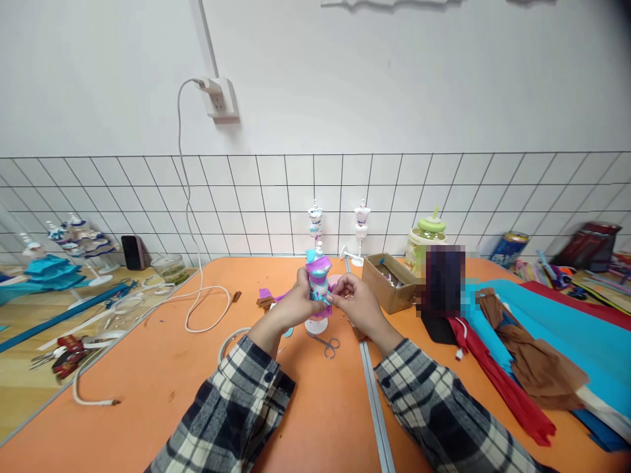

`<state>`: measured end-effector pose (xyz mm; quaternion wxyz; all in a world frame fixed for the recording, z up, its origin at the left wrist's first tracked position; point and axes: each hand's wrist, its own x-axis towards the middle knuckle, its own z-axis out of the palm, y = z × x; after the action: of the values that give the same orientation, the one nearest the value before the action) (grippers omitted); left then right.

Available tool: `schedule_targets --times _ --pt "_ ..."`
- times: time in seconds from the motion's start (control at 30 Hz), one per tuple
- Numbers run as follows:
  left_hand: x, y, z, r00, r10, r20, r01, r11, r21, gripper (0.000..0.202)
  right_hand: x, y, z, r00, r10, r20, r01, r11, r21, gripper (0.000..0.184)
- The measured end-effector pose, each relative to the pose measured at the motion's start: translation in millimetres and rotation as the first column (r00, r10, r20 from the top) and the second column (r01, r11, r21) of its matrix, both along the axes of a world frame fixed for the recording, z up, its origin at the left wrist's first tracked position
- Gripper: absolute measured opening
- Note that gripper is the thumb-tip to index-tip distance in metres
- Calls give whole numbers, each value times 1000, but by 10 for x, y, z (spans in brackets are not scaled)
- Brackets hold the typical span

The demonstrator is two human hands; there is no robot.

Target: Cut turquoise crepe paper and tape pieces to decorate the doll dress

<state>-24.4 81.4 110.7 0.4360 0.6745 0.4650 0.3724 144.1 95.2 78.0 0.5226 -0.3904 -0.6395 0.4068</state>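
Note:
A small dress form [320,270] wrapped in purple and light blue fabric stands upright on a round white base [316,326]. My left hand [298,301] is closed around its left side, thumb across the front at the waist. At the right side of the waist, my right hand [353,299] has thumb and finger pinched together against the fabric; whatever is between the tips is too small to make out. Just in front of the base lie small scissors [329,346]. Purple and brown fabric scraps [266,299] are left of the form.
Two white dress forms [361,230] stand behind, near the tiled wall. A cardboard box [394,289] and a green-lidded cup [428,236] are at right, beside piled cloth [542,355]. A grey metal rail [373,394] runs along the orange table [315,420]. A white cable [192,295] lies left.

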Motion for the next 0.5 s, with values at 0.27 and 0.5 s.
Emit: schedule_targets --times 0.27,0.5 --pt "-2 46 1 995 -85 -42 87 995 40 44 2 -2 25 992 117 -54 -119 993 -26 27" --pt "1 137 -26 989 -132 -65 134 990 40 32 36 11 31 998 36 46 -36 999 -3 30"
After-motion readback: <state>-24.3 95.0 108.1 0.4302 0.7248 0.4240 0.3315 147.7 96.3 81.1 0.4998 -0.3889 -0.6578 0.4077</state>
